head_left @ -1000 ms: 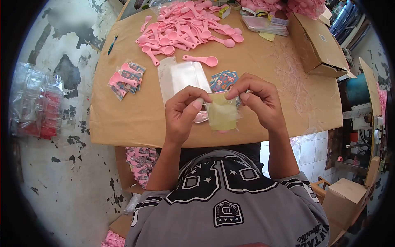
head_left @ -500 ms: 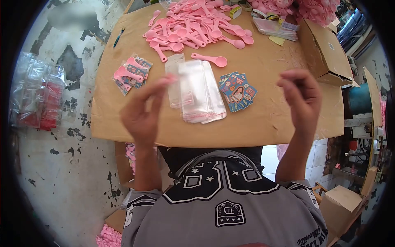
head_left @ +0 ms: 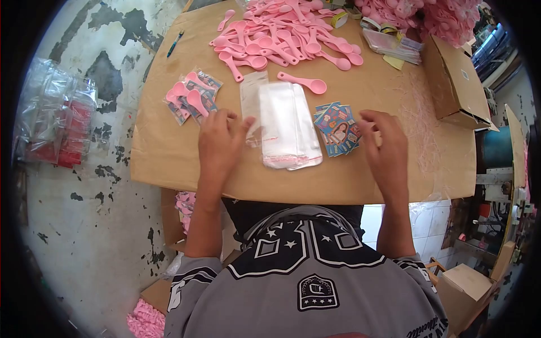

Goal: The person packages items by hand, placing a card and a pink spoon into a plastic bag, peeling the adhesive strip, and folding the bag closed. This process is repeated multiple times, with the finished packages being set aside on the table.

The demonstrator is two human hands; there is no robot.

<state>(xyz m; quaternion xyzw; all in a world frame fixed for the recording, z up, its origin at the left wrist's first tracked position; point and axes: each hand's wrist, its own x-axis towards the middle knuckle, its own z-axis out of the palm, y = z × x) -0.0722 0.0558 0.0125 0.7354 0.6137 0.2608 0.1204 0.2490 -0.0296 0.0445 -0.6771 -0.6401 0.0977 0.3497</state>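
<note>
My left hand is over the table, thumb apart from its bent fingers, with no object visible in it. Its fingertips are beside a small pile of bagged pink spoons with cards. Clear plastic bags lie stacked between my hands, and a single pink measuring spoon rests just beyond them. At the right of the stack is a fanned pile of blue printed cards. My right hand hovers at the cards' right edge, its thumb and fingers apart; nothing shows in its grip.
A large heap of pink spoons covers the far side of the brown table. A pen lies far left. Far right are a cardboard box, packs of clear bags and pink bundles.
My right hand has moved left and down to the cards. The left hand has come lower and shifted right, its fingers spreading. The camera view has shifted slightly.
</note>
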